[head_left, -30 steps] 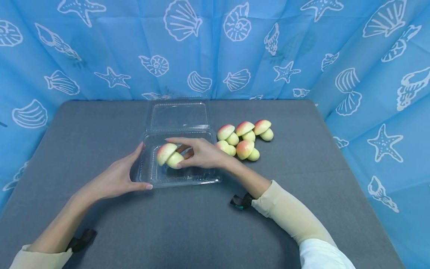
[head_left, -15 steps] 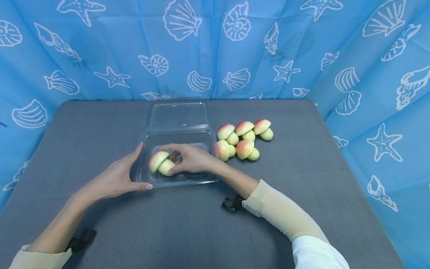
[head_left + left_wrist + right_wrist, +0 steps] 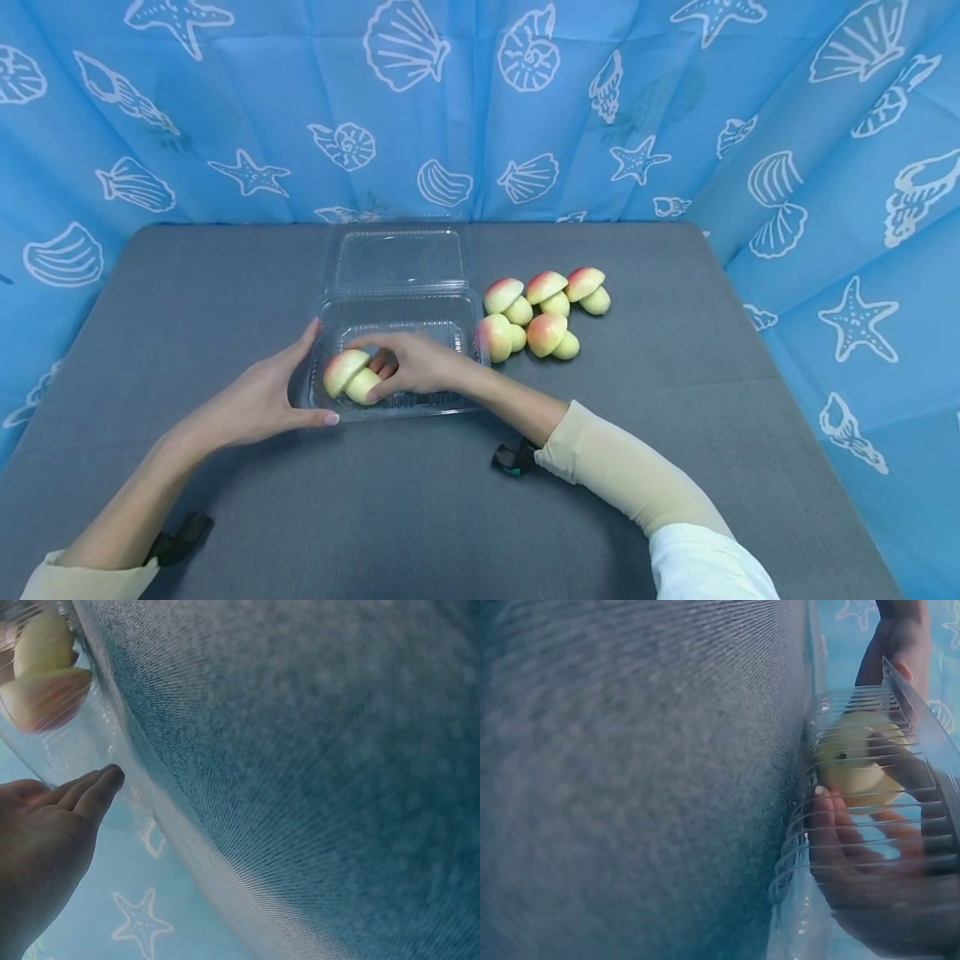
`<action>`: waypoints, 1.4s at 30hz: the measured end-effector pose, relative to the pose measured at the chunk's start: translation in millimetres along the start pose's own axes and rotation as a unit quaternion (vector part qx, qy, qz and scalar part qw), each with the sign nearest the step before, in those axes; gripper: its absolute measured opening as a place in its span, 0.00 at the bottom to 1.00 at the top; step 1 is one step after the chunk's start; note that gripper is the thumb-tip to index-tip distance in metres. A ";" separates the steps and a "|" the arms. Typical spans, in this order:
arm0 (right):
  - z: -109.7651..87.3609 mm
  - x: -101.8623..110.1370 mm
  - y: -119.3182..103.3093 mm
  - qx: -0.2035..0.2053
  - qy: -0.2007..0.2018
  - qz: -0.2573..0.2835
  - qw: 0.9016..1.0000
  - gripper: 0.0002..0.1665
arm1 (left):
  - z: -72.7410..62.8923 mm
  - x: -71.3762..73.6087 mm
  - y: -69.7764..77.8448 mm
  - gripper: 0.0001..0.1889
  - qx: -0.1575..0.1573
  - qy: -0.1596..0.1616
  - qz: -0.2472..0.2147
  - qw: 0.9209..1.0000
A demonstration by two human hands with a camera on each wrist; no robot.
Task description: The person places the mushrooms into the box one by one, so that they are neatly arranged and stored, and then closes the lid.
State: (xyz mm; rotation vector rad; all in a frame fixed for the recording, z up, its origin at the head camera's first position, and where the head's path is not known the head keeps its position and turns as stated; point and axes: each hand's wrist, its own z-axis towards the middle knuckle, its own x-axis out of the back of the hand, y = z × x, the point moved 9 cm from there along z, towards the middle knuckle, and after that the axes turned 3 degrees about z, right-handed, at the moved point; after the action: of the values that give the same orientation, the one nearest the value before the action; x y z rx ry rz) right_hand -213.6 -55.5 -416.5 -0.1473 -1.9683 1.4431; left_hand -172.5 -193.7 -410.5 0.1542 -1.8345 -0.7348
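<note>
Hands (image 3: 251,400) (image 3: 420,364) flank one mushroom (image 3: 349,377) (five others (image 3: 547,333) beside tray (image 3: 393,307)).

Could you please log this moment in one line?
Left hand: at left end of clear tray | Right hand: pinching mushroom piece inside tray | Five similar pieces: beside tray

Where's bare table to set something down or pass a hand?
Free: table right of the five mushroom-shaped pieces; in front of the clear tray, between left arm and right arm; left of the lid, to the table's edge. Crowded: the tray's left end, left hand beside it, right hand inside holding a sixth piece; the tray's right side, close by the five.
</note>
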 end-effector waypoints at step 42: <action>-57.6 58.2 -11.6 0.066 0.045 0.089 0.993 0.32 | -3.4 -0.8 0.8 0.69 -0.005 0.012 0.016 1.000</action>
State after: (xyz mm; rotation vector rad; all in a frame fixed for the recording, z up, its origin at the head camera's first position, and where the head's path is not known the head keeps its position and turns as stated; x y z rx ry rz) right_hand -221.1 13.3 -371.2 -0.3297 -1.8180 1.6467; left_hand -169.0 -194.0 -410.0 0.1270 -1.8053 -0.7177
